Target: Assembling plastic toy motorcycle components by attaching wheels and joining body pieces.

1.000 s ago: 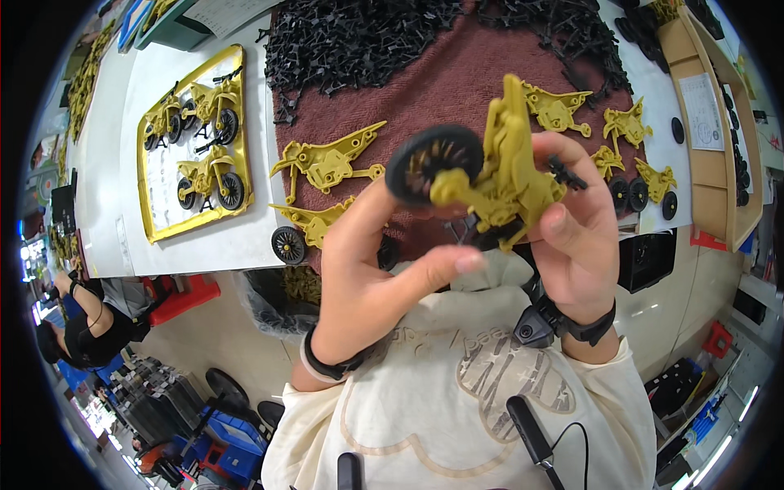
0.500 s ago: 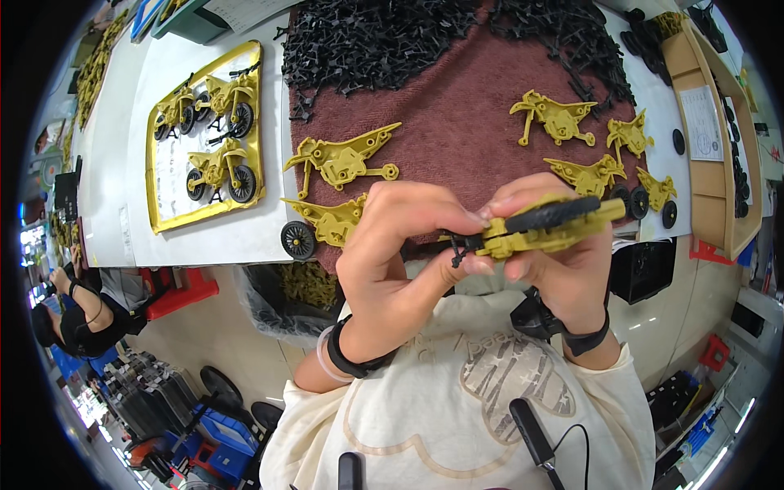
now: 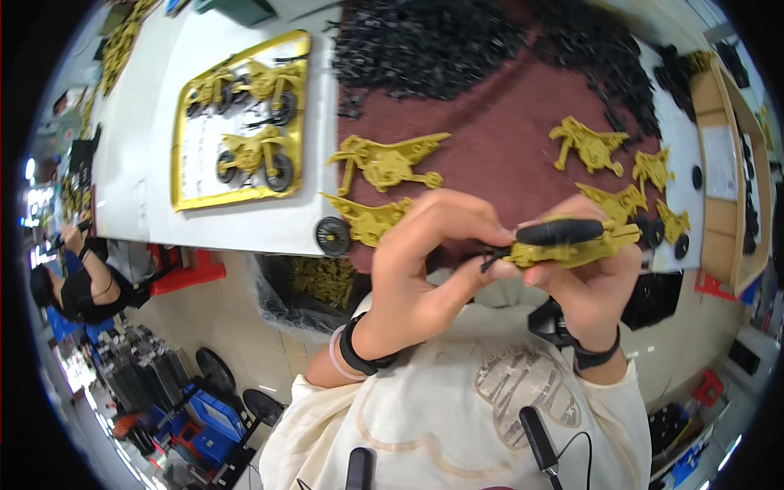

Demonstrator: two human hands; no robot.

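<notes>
My right hand grips a yellow toy motorcycle with a black wheel on its upper side. At the toy's left end, the thumb and forefinger of my left hand close on a small black plastic part, which touches the yellow body. The fingers hide most of this joint. Beyond my hands, yellow motorcycle body halves lie on a dark red cloth, with more halves on the right. A loose black wheel lies left of my left hand.
A heap of small black parts covers the cloth's far side. On the left, a yellow-rimmed tray holds 3 assembled toy motorcycles. A cardboard box with black parts stands at the right. A lined bin of yellow pieces sits below the table edge.
The whole view has shifted, so the table and both hands appear further right and mostly lower. Both hands keep their hold on the toy, whose wheel now looks more level.
</notes>
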